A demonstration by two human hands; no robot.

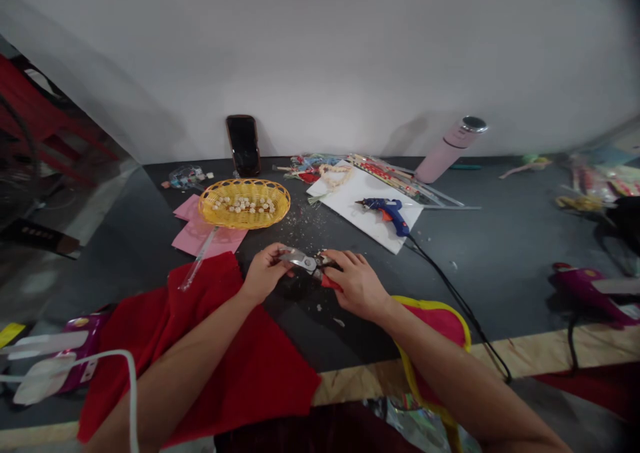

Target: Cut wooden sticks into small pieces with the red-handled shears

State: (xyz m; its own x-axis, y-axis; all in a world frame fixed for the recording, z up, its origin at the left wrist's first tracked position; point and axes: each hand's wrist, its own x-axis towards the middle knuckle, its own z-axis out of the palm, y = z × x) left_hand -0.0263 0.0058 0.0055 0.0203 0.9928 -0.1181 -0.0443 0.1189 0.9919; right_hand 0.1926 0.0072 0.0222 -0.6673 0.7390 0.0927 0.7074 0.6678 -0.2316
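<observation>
My right hand (361, 286) grips the red handle of a pair of shears (304, 260) with short silver blades, above the dark table. The blades point left, towards my left hand (264, 273). At the blade tips, the fingers of that hand are pinched together; what they hold is too small or hidden to make out. Pale scraps lie on the table around the shears. Beyond my left hand, a yellow woven basket (245, 221) holds several small pale beads or balls. A blue glue gun (387, 209) rests on a white board (345, 201) beyond my right hand.
Red cloth (240, 366) lies under my left forearm. Pink paper (187, 234) sits beneath the basket. A phone (243, 146) and a pink bottle (445, 153) lean against the wall. The glue gun's black cord (450, 286) runs over the front edge.
</observation>
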